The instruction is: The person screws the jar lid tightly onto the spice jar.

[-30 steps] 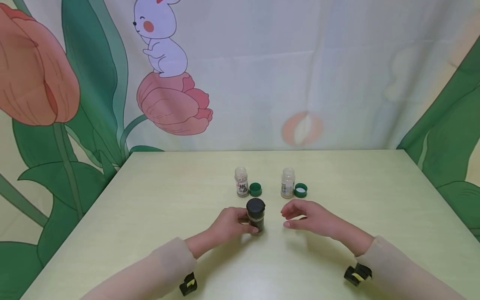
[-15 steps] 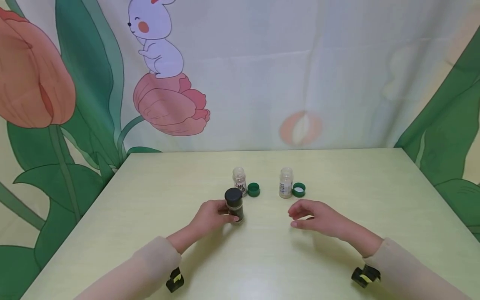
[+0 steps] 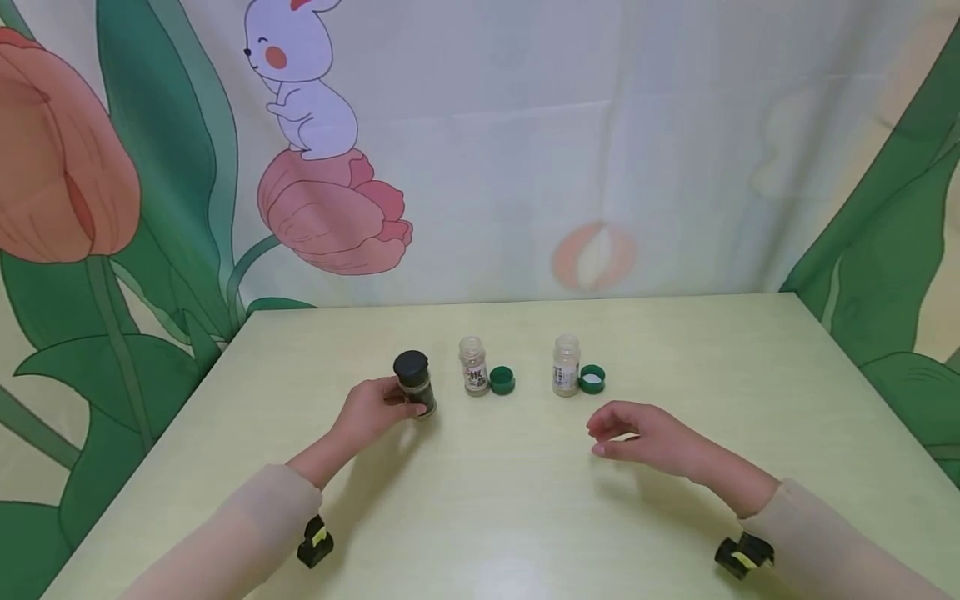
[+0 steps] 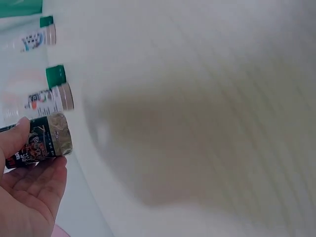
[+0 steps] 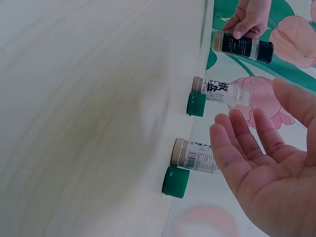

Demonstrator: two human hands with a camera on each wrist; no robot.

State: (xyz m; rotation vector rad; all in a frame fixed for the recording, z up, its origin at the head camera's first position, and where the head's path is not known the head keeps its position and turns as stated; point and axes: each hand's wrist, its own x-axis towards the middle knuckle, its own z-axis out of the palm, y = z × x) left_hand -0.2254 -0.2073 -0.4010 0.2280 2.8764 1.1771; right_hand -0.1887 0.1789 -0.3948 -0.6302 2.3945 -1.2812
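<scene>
My left hand grips a clear spice jar with a black cap and a dark label, thumb on the near side. In the left wrist view this spice jar shows a brownish content at its base, close over the table. To its right stand two uncapped clear seasoning jars, one with a printed label and another farther right. A green cap lies beside the first, and a second green cap beside the other. My right hand hovers in front of the right jar, fingers relaxed, holding nothing.
The pale wooden-patterned table ends at a back edge against a printed curtain with tulips and a rabbit. Black camera mounts sit under both sleeves.
My left hand has carried the black-capped spice jar leftward and away from me, from in front of the jars to left of them. My right hand has shifted slightly right.
</scene>
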